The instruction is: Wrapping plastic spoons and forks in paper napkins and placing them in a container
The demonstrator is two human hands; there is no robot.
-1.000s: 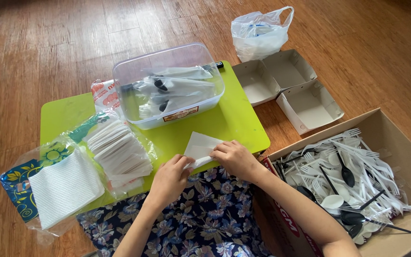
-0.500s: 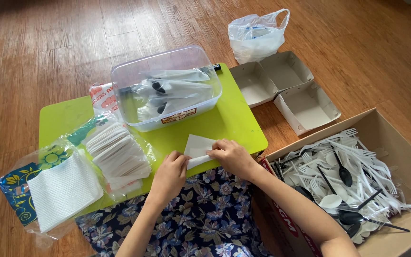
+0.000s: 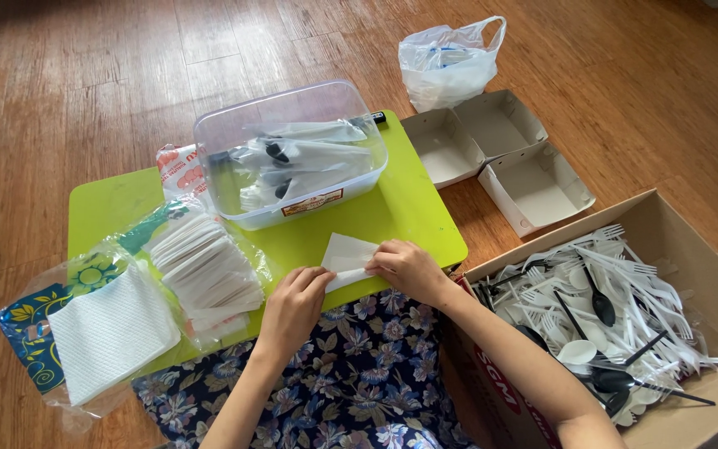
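Setting: a lime-green table on a wooden floor, seen from above, a floral-print lap at its near edge.
On the table: a clear tub of wrapped cutlery at the back; a stack of folded napkins in plastic at left, a second pack hanging off the left corner.
Beside it: 2 empty paper trays and a tied plastic bag on the floor at right; nearer, a cardboard box heaped with white and black plastic forks and spoons.
Napkin: 1 white napkin lies flat at the table's front edge — between tub and lap, nothing over it but the fingers.
Left hand: fingertips pinched on the napkin's near left edge.
Right hand: fingers closed on its near right edge — the hands almost touching.
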